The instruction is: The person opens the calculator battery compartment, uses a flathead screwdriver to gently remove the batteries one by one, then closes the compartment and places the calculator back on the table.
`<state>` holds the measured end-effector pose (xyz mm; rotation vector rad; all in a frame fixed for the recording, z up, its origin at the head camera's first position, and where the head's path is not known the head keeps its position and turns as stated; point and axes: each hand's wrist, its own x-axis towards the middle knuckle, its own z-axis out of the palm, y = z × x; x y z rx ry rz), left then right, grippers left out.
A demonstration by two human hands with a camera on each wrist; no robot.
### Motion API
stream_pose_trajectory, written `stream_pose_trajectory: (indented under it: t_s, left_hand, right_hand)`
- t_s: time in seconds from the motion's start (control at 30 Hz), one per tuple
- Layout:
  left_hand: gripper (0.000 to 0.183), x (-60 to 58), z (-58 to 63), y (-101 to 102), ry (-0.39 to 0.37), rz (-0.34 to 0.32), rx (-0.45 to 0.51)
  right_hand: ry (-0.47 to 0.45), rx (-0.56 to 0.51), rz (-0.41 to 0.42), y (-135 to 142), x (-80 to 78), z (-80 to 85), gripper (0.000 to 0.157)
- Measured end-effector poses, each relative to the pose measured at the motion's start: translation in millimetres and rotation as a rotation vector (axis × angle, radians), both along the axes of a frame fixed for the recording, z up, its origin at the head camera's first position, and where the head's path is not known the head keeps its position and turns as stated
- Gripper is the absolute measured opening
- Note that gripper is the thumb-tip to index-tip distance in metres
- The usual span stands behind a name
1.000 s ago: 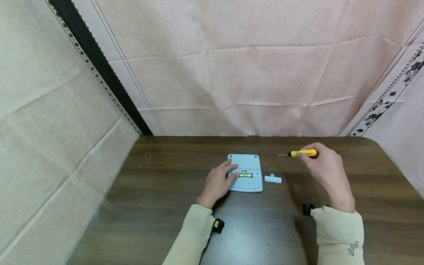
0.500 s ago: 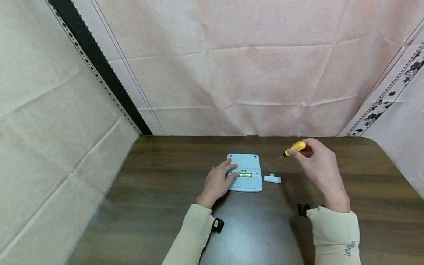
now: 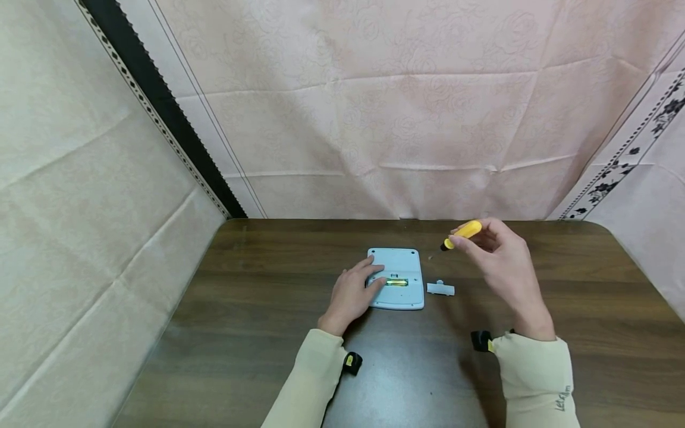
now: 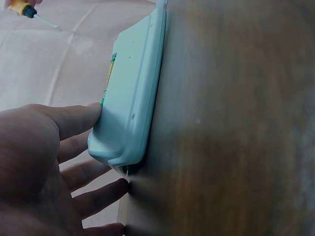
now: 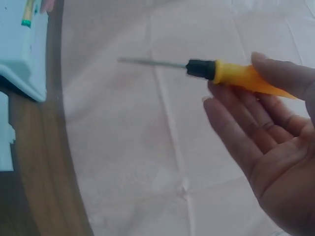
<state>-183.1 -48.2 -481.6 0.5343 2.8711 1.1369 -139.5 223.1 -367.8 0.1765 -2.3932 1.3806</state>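
Observation:
A light blue, flat device (image 3: 397, 261) shaped like a calculator lies on the wooden table, its underside up. One battery (image 3: 397, 282) with a gold and green wrapper sits in its uncovered compartment. My left hand (image 3: 350, 297) rests on the device's left side, thumb on the underside near the battery; in the left wrist view its lower fingertips reach the table. Up and to the right, my right hand (image 3: 505, 264) pinches the yellow handle of a screwdriver (image 5: 241, 76) between thumb and fingers, in the air. Its metal shaft points left. Right beside the device lies a light blue battery cover (image 3: 440, 289).
The brown table (image 3: 257, 333) ends at a straight back edge, just beyond the right hand. A pale, creased cloth (image 3: 428, 119) hangs behind it. Black wrist cameras are strapped at both sleeves.
My right hand has moved left toward the device with the screwdriver, rising slightly; the screwdriver has tilted from level to tip-down. The left hand, device and cover have stayed in place.

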Motion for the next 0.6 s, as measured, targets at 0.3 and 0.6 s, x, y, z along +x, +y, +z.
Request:
stream_pose_trajectory:
  t_s: [0.3, 0.6]
  left_hand:
    - [0.038, 0.0, -0.4, -0.4, 0.003, -0.001, 0.005]
    - [0.038, -0.4, -0.7, -0.1, -0.002, 0.002, 0.002]
  right_hand:
    - [0.046, -0.082, 0.086, -12.3, -7.9, -9.6, 0.032]
    - [0.043, -0.102, 0.13, -23.4, -10.3, -11.9, 0.029]
